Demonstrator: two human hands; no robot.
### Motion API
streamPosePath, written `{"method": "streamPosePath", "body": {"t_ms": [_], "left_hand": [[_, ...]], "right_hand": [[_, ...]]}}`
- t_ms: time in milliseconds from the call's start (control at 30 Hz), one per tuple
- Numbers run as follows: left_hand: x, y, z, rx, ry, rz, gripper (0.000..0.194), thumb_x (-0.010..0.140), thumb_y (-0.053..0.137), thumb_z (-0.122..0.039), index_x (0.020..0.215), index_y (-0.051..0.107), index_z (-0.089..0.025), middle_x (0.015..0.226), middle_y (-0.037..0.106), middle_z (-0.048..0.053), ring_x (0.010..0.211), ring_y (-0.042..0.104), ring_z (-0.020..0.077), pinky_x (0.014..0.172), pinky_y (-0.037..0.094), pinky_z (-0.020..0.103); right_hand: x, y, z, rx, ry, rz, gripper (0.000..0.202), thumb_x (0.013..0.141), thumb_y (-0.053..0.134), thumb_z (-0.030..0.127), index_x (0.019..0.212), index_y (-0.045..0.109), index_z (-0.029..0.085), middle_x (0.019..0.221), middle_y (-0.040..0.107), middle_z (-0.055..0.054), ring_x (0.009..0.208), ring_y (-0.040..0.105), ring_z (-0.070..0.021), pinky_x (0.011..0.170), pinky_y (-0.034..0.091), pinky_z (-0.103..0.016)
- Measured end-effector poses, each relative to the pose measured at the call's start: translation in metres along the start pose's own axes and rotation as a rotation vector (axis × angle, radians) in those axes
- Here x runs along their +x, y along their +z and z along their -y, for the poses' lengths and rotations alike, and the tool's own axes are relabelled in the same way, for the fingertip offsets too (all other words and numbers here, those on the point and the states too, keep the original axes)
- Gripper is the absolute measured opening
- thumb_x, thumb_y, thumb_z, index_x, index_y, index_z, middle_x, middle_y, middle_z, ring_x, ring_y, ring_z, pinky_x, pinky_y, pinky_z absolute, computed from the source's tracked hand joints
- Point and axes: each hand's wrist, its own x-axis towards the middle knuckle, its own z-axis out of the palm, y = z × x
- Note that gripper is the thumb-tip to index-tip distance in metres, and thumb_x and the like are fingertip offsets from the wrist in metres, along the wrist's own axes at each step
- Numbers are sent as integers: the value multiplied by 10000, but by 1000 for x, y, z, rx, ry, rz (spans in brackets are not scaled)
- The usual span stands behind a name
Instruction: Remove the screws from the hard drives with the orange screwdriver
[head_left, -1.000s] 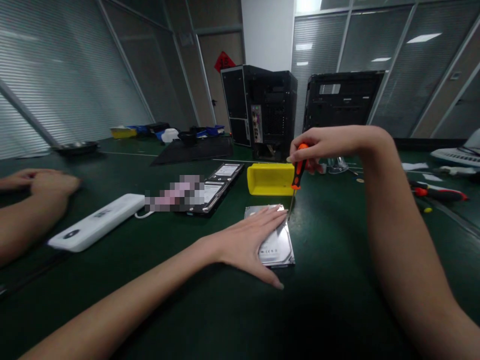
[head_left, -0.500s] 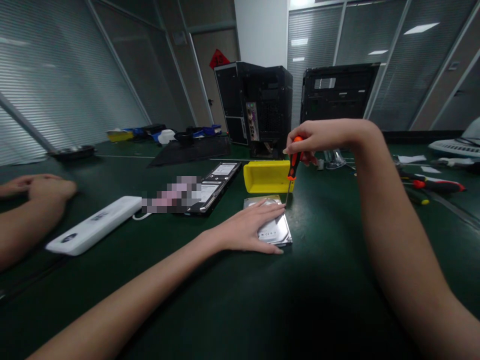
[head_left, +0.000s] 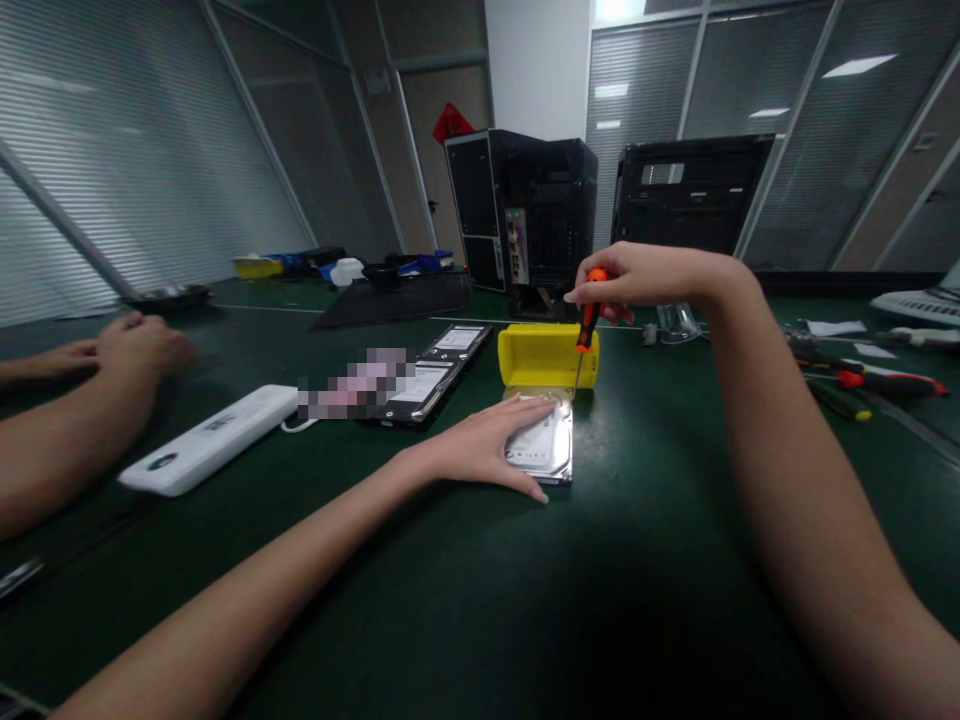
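Observation:
My left hand lies over a silver hard drive flat on the table, fingers stretched across its top and thumb spread along the near side. Part of the drive is hidden beneath the fingers. My right hand is closed around the red-and-black handle of a screwdriver, held upright with its shaft pointing down. Its tip meets the drive's far right edge; whether it sits in a screw is too small to tell. Just behind the drive stands a yellow open box.
Two more hard drives lie left, beside a blurred-out pink item and a white power strip. Another person's hands rest far left. Computer cases stand behind. Pliers and a red-handled tool lie right.
The hard drive has turned under my left hand, its edges now straighter to me. The screwdriver has stayed at its right edge. The other person's hands have shifted, and my view has moved slightly left.

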Motion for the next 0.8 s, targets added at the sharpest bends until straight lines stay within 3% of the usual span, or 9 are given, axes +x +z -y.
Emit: {"method": "streamPosePath", "body": {"t_ms": [633,800], "left_hand": [[7,25,-4,7,-75,-213,853,689,548,-656,1371,311,-202,1437,299,86,1321,234,274,1091,154,440],[8,26,-4,-187,-109,-299,612,740,576,-549,1257,486,-234,1339,452,58,1244,377,247,1046,267,414]], "right_hand": [[8,10,11,89,-96,18,272,830,511,404,888,568,145,675,572,-21,575,541,-88,524,425,-192],[7,11,14,161,-147,-16,259,830,517,383,890,574,138,641,548,-7,538,507,-73,507,419,-188]]}}
